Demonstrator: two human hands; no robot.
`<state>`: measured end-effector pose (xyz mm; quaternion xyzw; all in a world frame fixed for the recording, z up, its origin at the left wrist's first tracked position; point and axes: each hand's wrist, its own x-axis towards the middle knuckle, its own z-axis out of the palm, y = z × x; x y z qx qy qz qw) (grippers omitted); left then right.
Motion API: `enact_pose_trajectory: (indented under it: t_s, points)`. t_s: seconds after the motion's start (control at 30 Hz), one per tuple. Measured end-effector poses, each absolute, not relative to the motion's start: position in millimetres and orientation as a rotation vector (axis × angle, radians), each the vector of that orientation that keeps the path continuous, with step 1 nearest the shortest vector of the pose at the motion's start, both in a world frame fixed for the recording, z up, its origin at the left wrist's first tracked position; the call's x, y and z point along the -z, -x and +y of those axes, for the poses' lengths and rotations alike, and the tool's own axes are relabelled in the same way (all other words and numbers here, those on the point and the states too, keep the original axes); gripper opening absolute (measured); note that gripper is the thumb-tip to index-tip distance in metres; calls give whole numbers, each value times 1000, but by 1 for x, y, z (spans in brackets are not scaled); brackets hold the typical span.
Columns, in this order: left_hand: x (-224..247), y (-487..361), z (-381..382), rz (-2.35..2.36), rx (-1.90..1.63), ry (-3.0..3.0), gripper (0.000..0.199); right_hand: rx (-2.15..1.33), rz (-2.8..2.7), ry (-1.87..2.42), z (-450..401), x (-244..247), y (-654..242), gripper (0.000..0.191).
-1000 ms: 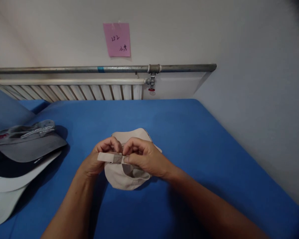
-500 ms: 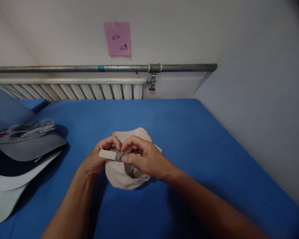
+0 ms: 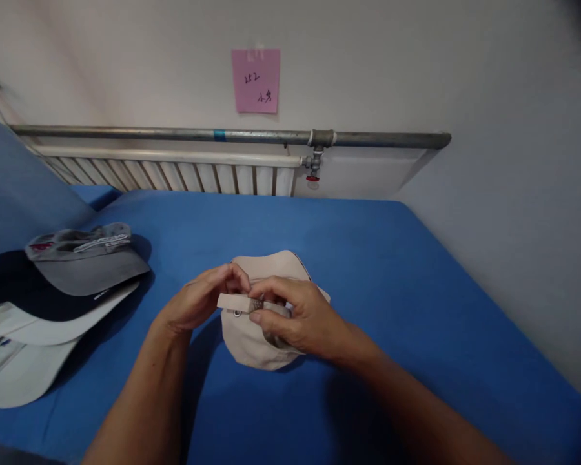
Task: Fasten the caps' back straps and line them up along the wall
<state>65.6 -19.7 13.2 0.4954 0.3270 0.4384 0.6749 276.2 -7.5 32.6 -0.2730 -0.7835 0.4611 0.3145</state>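
– Slid away from the left hand point(image 3: 201, 296), the strap point(image 3: 234, 302) now sits closer to the right hand point(image 3: 307, 315).
– Where's its beige cap point(image 3: 249, 342)?
– On the blue surface point(image 3: 368, 258), right of the pile of caps point(image 3: 90, 271).
– And the grip?
– Right thumb and forefinger are pinched together on the strap. Left hand, nearer the pile, curls beside it; whether it holds anything, I can't tell.

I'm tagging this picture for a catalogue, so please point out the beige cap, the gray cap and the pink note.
Beige cap point(image 3: 252, 342): head view, on the crown.
Gray cap point(image 3: 94, 270): head view, on the brim.
Pink note point(image 3: 255, 84): head view, mid-sheet.
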Motion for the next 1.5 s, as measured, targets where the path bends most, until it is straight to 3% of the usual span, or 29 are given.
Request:
enact_pose_trajectory:
  t_s: [0.07, 0.23, 0.83, 1.13, 1.33, 1.5]
  points:
    - [-12, -64, -21, 665, -939, -1114, 53, -1263, -2037, 733, -6, -31, -277, 12]
    - [-13, -66, -25, 759, -881, -1199, 33, -1326, -2014, 744, -5, -26, -278, 8]
    - [-15, -75, -26, 792, -893, -1239, 16, -1792, -1910, 725, 3, -14, -274, 24]
    - [-12, -61, -24, 869, -874, -1385, 33, -2112, -1635, 692, 12, -6, -278, 22]
    - [-22, -53, -22, 1032, -618, -1634, 33, -2161, -1504, 659, 21, -1, -288, 23]
    - [-23, -52, -24, 1045, -600, -1625, 23, -2041, -1576, 698, 25, 0, -292, 19]
